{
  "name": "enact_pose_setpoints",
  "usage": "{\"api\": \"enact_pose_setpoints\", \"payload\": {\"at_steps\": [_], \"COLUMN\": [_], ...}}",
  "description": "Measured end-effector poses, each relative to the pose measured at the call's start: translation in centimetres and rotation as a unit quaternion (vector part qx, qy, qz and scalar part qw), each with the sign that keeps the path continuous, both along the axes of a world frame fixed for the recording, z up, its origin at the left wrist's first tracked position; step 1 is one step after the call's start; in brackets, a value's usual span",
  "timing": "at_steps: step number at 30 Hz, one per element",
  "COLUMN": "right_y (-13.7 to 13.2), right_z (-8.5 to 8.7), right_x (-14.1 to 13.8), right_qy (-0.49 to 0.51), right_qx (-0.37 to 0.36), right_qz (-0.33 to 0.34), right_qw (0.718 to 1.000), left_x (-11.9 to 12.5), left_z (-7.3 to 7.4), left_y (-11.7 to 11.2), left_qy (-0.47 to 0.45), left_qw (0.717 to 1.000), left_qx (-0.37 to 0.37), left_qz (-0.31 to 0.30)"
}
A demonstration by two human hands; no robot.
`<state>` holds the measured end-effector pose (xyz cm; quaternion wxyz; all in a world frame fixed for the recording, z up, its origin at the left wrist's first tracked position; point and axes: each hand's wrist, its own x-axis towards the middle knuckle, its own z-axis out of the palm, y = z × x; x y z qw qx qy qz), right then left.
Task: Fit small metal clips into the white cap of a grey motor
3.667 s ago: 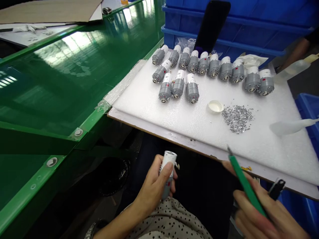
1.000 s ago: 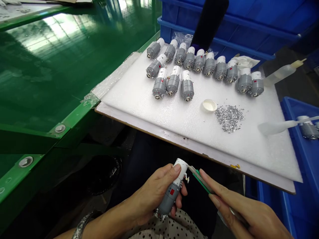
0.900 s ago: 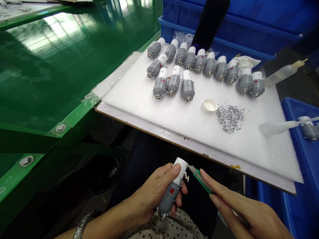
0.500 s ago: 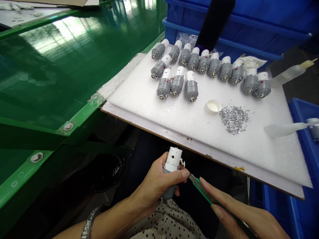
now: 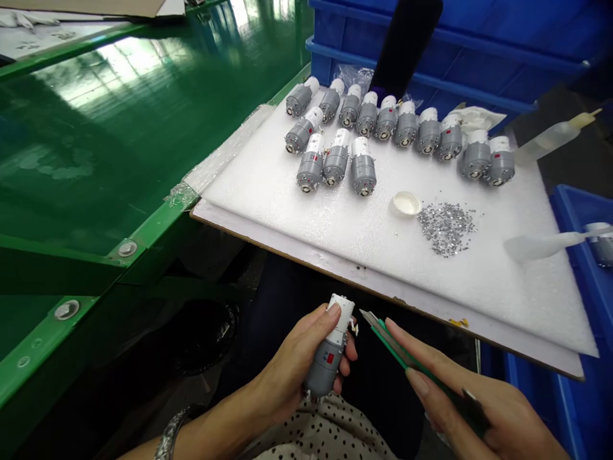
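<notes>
My left hand [image 5: 292, 370] is wrapped around a small grey motor [image 5: 329, 356] with a white cap and a red mark, held upright over my lap. My right hand [image 5: 469, 399] grips green-handled tweezers [image 5: 400, 348]. Their metal tip points at the small terminals beside the motor's white cap, a short gap away. Several more grey motors [image 5: 364, 137] lie in rows on the white foam board [image 5: 306, 211] ahead.
On the foam lie a white cap [image 5: 406, 204], a heap of tiny silver parts [image 5: 445, 220] and a white plastic dropper [image 5: 546, 245]. Blue crates [image 5: 460, 45] stand behind, another blue bin [image 5: 582, 217] at right. A green conveyor [image 5: 119, 134] runs along the left.
Half a second ago the motor stood higher with its cap end towards me and the tweezers tip by my thumb; now it is lowered, tilted, and the tip sits slightly apart from the terminals.
</notes>
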<state>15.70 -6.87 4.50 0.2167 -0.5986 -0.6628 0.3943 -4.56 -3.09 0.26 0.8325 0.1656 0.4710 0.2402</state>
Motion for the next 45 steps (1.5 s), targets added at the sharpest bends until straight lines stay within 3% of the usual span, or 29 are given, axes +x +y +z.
{"api": "enact_pose_setpoints", "payload": {"at_steps": [9, 24, 32, 35, 39, 45], "right_y": [1.0, 0.7, 0.7, 0.3, 0.0, 0.5], "right_z": [-0.5, -0.6, -1.2, -1.6, -1.7, -0.9], "right_x": [0.3, 0.4, -0.6, -1.0, -1.7, -2.5], "right_qy": [-0.029, -0.056, -0.032, 0.010, 0.072, 0.119], "right_qx": [0.046, 0.029, 0.023, -0.004, -0.058, -0.243], "right_qz": [0.104, 0.116, 0.119, 0.095, 0.000, -0.097], "right_qw": [0.993, 0.991, 0.992, 0.995, 0.996, 0.958], "left_x": [0.1, 0.2, 0.5, 0.5, 0.5, 0.4], "left_z": [-0.4, -0.5, -0.6, -0.7, -0.8, -1.7], "left_y": [-0.3, -0.4, -0.4, -0.4, -0.4, -0.8], "left_qy": [0.006, 0.019, 0.114, 0.140, 0.177, 0.209], "left_qw": [1.000, 0.999, 0.985, 0.977, 0.964, 0.949], "left_qx": [0.012, 0.017, 0.123, 0.154, 0.189, 0.232], "left_qz": [-0.022, -0.024, -0.045, -0.049, -0.059, -0.048]}}
